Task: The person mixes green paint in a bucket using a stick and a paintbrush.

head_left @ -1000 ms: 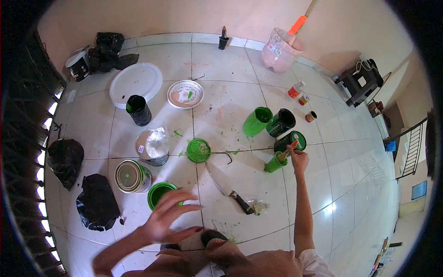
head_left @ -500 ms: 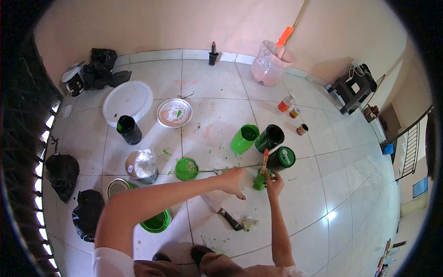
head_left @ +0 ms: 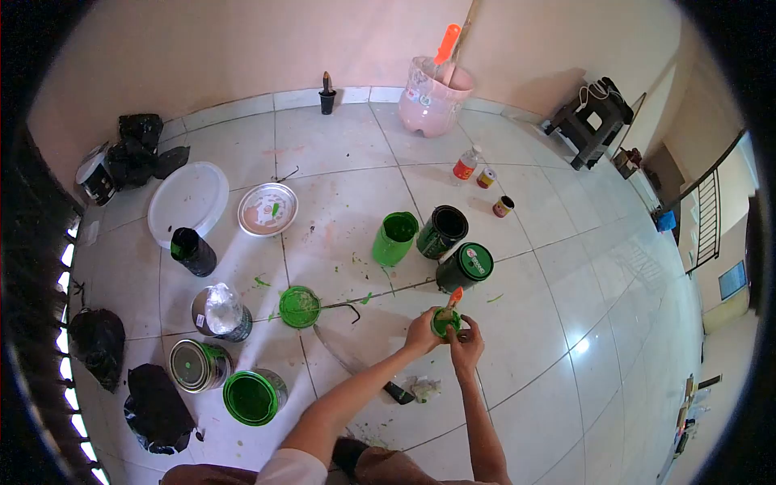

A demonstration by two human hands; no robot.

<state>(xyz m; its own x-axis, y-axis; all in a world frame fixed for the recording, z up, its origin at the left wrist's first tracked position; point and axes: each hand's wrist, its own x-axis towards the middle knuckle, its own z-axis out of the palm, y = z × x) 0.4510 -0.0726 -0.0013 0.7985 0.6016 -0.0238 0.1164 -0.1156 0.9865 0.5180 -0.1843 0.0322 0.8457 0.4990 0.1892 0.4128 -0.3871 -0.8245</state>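
Observation:
Both my hands are on a small container smeared with green paint, held above the tiled floor. My left hand wraps round its left side, and my right hand grips its right side with fingers at the rim. A paintbrush with an orange-tipped handle stands tilted in the container; its bristles are hidden. Beyond the hands are a dark tin with a green lid, an open dark tin and a bright green pot.
A long knife lies near my feet beside crumpled plastic. To the left are an open green paint can, a lidded can, a green-coated lid and black bags. A pink bucket stands by the wall.
My left hand has moved right and closed round the container, which only my right hand held before. The container has come slightly left and tilted its opening into view. The camera view has shifted.

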